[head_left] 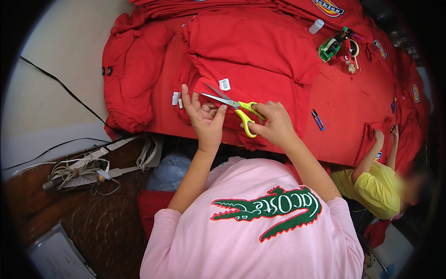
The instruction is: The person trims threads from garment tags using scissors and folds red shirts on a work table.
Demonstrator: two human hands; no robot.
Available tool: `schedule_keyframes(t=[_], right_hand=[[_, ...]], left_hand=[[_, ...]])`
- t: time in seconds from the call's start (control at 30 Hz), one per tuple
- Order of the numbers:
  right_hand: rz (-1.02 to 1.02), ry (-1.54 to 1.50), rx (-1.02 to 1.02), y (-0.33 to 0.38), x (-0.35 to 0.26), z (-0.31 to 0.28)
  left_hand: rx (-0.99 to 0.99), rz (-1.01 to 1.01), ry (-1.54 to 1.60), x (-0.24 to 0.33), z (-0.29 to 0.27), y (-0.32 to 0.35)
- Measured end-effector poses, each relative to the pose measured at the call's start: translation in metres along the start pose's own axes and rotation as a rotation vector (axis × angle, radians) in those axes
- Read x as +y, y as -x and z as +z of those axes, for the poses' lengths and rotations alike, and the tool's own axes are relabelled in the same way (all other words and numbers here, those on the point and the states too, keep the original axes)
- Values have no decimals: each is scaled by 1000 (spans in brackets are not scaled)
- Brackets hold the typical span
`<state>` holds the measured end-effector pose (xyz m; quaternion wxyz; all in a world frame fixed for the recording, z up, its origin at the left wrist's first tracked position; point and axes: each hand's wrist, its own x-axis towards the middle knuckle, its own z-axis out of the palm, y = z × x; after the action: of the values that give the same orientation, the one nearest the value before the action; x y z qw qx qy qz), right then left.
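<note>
Yellow-handled scissors [244, 119] are in my right hand [278, 122], fingers through the loops. Their blades are parted and point up and left, over a red garment [251, 51] on the table. My left hand [206, 122] is at the garment's near left edge, palm up. Its first finger stretches upward, while the other fingers curl in against the red cloth; the thumb is close beside the blades. A white label [224, 84] shows on the cloth just above the scissors. Another white tag [175, 98] is left of my left hand's fingers.
More folded red garments [132, 79] lie left and along the back. Thread snips [318, 119], a white bottle [316, 26] and a green tape dispenser [329, 49] are on the red table [339, 144]. At right, a co-worker in a yellow shirt [371, 186] handles red cloth. Coiled cords [76, 173] are at left.
</note>
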<state>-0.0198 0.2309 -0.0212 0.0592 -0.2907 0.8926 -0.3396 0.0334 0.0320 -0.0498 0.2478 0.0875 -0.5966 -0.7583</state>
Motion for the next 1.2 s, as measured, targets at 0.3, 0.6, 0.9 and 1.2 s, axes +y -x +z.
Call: schedule_keyframes(t=[0.3,0.6,0.9,1.2], right_hand=[[5,-45,15,10,9,10],[27,64,21,-2,-4,4],[44,68,7,2,-5,2],[16,125,66,2,-5,2]], left_hand=[[-42,-21,-19,1,0,0],[-111,-41,-117,-2,-3,2],[-98,-34,-136,-8,-4,2],[-80,-41,-114,-4,-1,3]])
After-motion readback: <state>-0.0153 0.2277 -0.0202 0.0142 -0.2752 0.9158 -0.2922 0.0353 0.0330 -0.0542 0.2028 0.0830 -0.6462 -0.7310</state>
